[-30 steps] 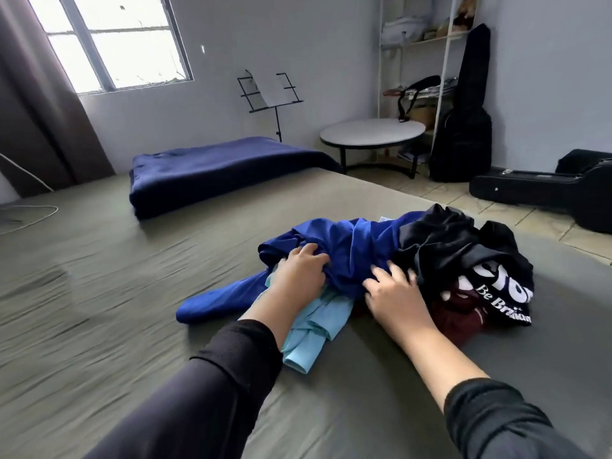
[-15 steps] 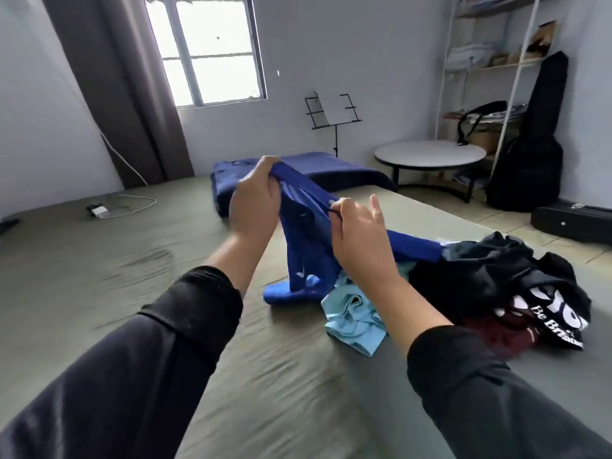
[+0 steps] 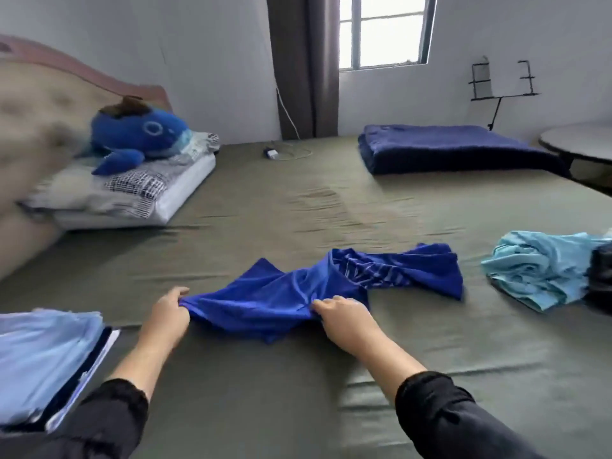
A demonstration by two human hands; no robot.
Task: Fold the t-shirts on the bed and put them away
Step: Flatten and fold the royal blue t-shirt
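Note:
A royal blue t-shirt (image 3: 291, 293) lies crumpled and twisted on the olive bed sheet (image 3: 298, 200), white print showing on its right half. My left hand (image 3: 170, 313) pinches its near left edge. My right hand (image 3: 344, 314) grips its near edge further right. A light blue t-shirt (image 3: 543, 270) lies bunched at the right, beside a dark garment (image 3: 601, 270) cut off by the frame edge. A stack of folded shirts (image 3: 46, 359), pale blue on top, sits at the near left.
Pillows (image 3: 132, 190) with a blue plush toy (image 3: 142, 134) lie by the headboard at the far left. A folded navy blanket (image 3: 457, 147) rests at the far right, a charger and cable (image 3: 275, 154) near the curtain. A round table (image 3: 579, 144) stands beside the bed.
The blue t-shirt was lifted off the pile in both hands and now lies on the sheet further left. My view has swung left, bringing the pillows and folded stack in.

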